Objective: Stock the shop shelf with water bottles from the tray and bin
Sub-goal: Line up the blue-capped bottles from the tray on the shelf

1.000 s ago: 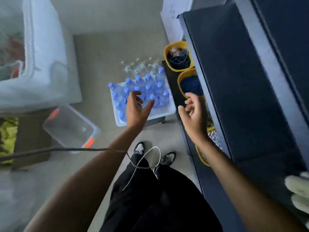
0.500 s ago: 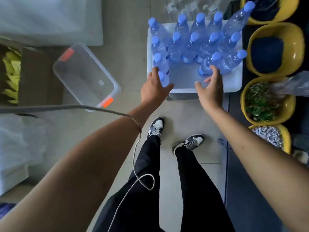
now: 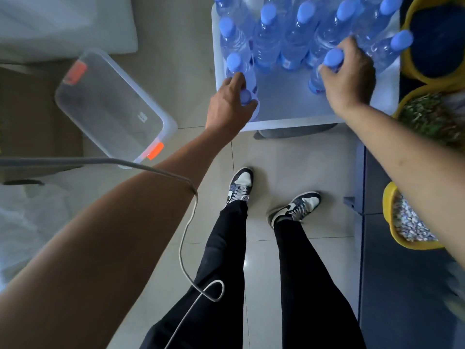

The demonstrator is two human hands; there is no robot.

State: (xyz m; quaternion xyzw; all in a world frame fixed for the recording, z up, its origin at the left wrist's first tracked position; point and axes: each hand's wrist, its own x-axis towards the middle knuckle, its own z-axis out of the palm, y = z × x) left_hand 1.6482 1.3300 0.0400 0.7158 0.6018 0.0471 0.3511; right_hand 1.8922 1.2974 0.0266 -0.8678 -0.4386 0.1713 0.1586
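Fingers of the left hand curl round the neck of a clear plastic water bottle with a blue cap — it sits at the near left corner of the white plastic tray. The right hand grips a second blue-capped bottle just below its cap — fingers wrapped round it, at the front of the upright cluster of bottles on the tray's far side.

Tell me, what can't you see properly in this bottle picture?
Head view, back bottles: cut off by the top edge, so no full count.
Head view, bottle in the left hand: mostly covered by that hand.
Head view, yellow tubs: cut by the right edge and right arm.
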